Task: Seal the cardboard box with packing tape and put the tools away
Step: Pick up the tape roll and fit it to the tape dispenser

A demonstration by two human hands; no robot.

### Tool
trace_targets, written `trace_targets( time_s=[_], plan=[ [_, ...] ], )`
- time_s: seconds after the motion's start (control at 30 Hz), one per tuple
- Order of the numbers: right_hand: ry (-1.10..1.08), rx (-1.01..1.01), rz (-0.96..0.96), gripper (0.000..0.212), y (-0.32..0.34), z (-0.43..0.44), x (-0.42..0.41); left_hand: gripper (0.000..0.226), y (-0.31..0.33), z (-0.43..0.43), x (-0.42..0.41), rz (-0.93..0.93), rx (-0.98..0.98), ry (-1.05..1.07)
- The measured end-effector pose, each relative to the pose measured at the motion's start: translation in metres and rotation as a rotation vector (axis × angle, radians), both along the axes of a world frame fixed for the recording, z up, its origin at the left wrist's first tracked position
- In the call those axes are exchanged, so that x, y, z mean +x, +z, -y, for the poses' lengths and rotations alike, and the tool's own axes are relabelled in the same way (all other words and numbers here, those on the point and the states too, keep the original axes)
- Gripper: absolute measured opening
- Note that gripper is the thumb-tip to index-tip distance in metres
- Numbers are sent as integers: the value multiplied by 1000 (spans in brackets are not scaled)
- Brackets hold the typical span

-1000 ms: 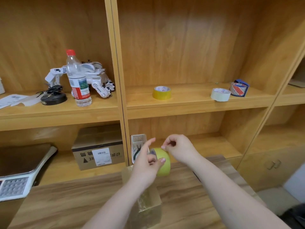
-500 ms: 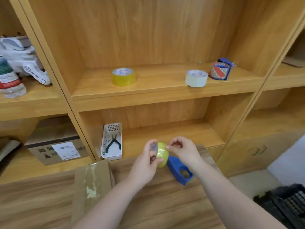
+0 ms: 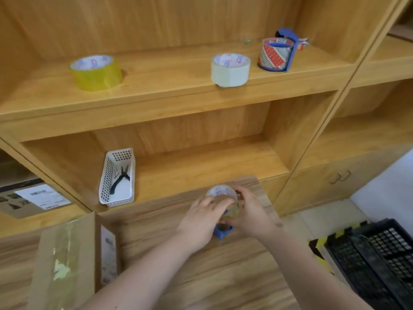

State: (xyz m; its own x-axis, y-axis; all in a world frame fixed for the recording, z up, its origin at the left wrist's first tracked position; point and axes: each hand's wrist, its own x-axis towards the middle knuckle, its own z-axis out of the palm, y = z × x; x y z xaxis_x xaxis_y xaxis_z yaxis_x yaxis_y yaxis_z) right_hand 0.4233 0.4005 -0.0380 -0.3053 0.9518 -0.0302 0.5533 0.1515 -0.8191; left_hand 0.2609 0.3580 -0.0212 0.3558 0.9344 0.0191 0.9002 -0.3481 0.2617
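Observation:
My left hand (image 3: 202,217) and my right hand (image 3: 250,212) both hold a roll of packing tape (image 3: 222,193) low over the wooden table (image 3: 201,276). The roll sits right on top of a blue tape dispenser (image 3: 222,232), of which only the lower end shows between my hands. The cardboard box (image 3: 64,260) lies at the table's left, with shiny clear tape across its top and down its side.
On the upper shelf stand a yellow tape roll (image 3: 96,72), a pale roll (image 3: 230,69) and a blue dispenser with a red-patterned roll (image 3: 277,53). A white basket (image 3: 118,177) with pliers sits on the lower shelf. A black crate (image 3: 380,260) is at the right.
The view has swung right and down. My hands lowered the tape roll from in front of me onto the blue dispenser on the table.

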Motion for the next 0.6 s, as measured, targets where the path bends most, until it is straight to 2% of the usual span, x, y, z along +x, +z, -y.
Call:
trace_targets(
  time_s=[0.07,0.17,0.27,0.43,0.6],
  plan=[
    [-24,-30,-27,89,-18,-2,14,74,-13,-10,11,61,-47,31],
    [-95,-91,-126,80,-36,-8,31,88,-27,-28,30,280,-231,202],
    [-162,-130,-166,88,-55,-19,48,102,-42,-49,47,441,-339,314],
    [-283,-132,-81,98,-92,-40,64,105,-67,-84,73,444,-432,368],
    [-383,-195,20,98,-121,-51,58,97,-94,-103,83,373,-524,371]
  ],
)
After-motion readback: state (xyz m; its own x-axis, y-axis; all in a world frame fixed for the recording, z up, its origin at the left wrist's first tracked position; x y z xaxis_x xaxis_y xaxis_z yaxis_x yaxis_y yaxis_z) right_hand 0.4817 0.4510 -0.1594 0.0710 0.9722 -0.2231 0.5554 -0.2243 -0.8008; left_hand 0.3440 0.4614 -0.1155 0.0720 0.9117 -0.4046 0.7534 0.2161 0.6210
